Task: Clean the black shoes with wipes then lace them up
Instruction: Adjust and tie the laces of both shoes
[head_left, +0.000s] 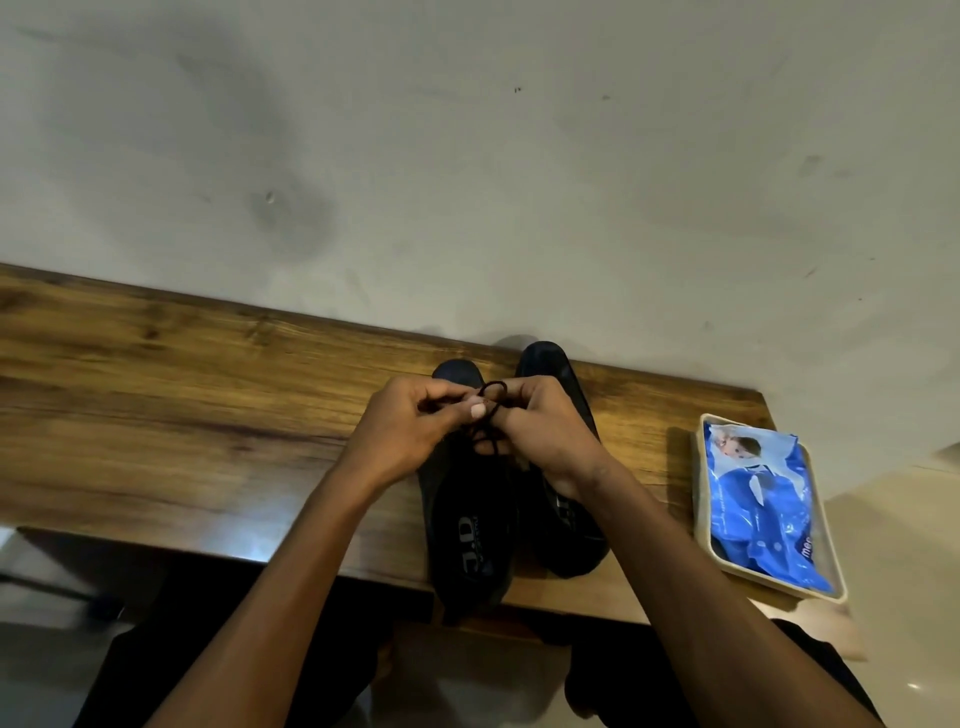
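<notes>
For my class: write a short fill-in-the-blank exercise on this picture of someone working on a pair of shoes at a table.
1. Both hands pinch a black ____ above the left shoe.
2. The wipes pack is coloured ____.
3. The pack lies in a pale ____ at the table's right end.
4. The table top is made of ____.

Missing words: lace; blue; tray; wood

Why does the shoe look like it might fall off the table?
The left shoe sits with its heel poking past the near edge of the wooden table, so it hangs over a bit. The tray holding the blue wipes pack also juts off the table's right corner. Both hands are tying the black lace; nothing looks spilled.
</notes>
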